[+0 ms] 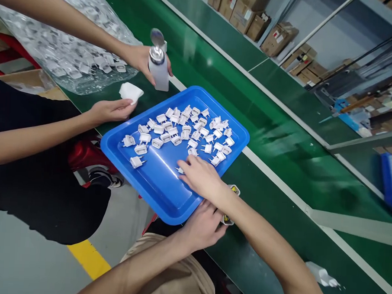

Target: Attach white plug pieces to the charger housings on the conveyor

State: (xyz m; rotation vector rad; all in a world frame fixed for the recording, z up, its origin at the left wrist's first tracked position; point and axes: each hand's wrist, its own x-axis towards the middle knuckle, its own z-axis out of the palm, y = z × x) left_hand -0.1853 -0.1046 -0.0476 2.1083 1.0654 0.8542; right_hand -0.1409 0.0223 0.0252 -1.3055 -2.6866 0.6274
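My right hand (203, 177) reaches over the blue tray (155, 184), its thumb and fingertips closed at a small white two-pin plug piece (180, 169). Many similar white plug pieces (165, 137) lie loose across the far half of the tray. At the tray's near rim is my left hand (204, 225), fingers curled around a white plastic housing (227, 220) with yellow parts inside. My right forearm crosses over that housing and hides its middle.
At left, a co-worker's hands hold a white pump bottle (159, 76) with its lid raised and a white wipe (131, 93). Behind lies a clear bag of white pieces (80, 51). A small translucent bottle (322, 274) lies on the green bench (278, 202) at right.
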